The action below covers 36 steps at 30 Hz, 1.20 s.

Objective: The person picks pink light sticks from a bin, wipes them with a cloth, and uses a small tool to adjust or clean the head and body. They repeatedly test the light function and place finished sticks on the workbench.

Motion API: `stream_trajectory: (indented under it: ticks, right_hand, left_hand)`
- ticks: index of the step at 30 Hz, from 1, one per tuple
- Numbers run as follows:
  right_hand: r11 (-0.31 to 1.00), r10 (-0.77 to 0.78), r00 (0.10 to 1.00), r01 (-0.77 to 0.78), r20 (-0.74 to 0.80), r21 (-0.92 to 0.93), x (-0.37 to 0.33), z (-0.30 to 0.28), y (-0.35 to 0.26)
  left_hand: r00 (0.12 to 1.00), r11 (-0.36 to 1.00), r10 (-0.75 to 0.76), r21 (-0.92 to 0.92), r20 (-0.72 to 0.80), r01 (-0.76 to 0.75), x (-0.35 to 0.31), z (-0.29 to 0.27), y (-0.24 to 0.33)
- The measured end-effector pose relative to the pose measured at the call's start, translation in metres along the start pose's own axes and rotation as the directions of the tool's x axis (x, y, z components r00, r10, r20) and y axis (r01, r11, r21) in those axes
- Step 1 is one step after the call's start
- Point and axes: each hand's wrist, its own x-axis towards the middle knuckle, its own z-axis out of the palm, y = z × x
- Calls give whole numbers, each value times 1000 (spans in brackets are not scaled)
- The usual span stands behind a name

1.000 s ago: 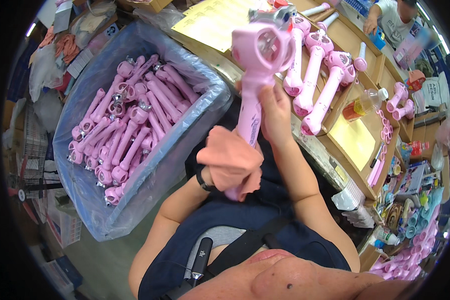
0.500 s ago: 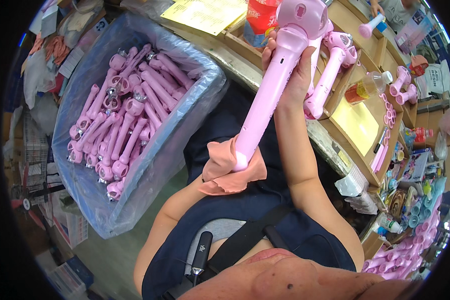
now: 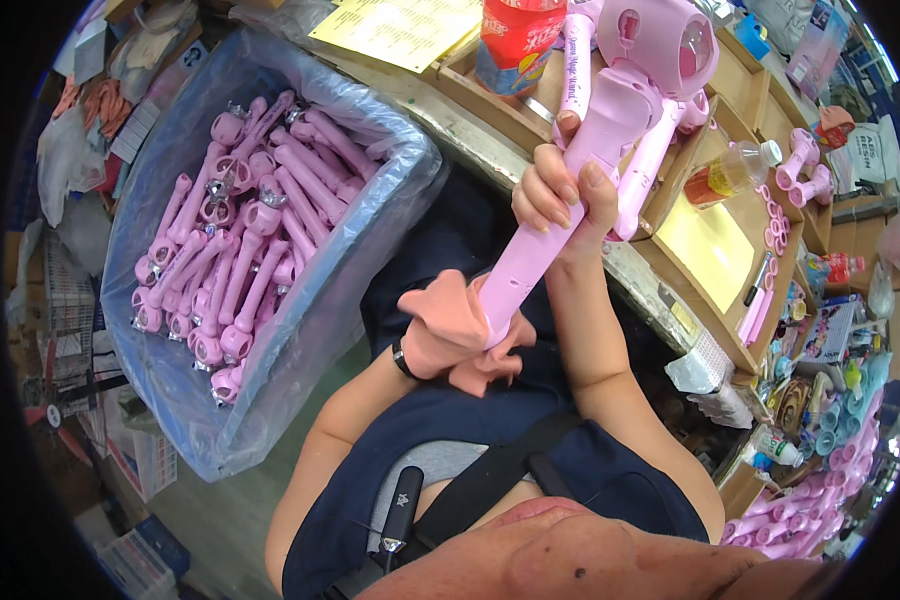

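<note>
A pink toy wand (image 3: pixel 532 262) with a big round openwork head slants up and away from me over my lap. My right hand (image 3: pixel 570 200) is closed around its shaft below the head, fingers wrapped on one side and thumb on the other. At the near end, my left hand (image 3: pixel 412 352) presses a salmon-coloured cloth (image 3: pixel 448 318) around the handle's tip. The cloth hides most of that hand's fingers. More pink wands (image 3: pixel 648 165) lie on the bench just behind the held one.
To the left stands a blue bin (image 3: pixel 260 400) lined with clear plastic, heaped with pink wands. On the bench are wooden trays (image 3: pixel 660 255), a red-labelled bottle (image 3: pixel 518 45), a bottle of amber liquid (image 3: pixel 728 175) and yellow sheets (image 3: pixel 395 30). Pink parts (image 3: pixel 805 515) pile up at the right.
My right hand has slid down from just under the head to the shaft, and the wand has turned about its length. The cloth has shifted and bunched around the handle's tip.
</note>
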Motion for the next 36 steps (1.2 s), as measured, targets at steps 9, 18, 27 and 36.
stream_trajectory:
  ticks: [9,18,27,36]
  right_hand:
    - [927,-24,980,-53,199,372,3,-22,8]
    - [975,48,997,-60,62,216,2,-23,3]
    - [900,167,925,-284,-341,-329,-11,1,-4]
    - [-264,393,794,-386,-464,-884,-68,34,41]
  left_hand:
    - [881,942,332,170,-337,-290,18,3,-13]
    - [977,955,-22,284,-212,83,14,6,-7]
    - [955,790,-186,-613,-233,4,22,-5,0]
    - [433,258,647,714,-628,650,14,-75,49]
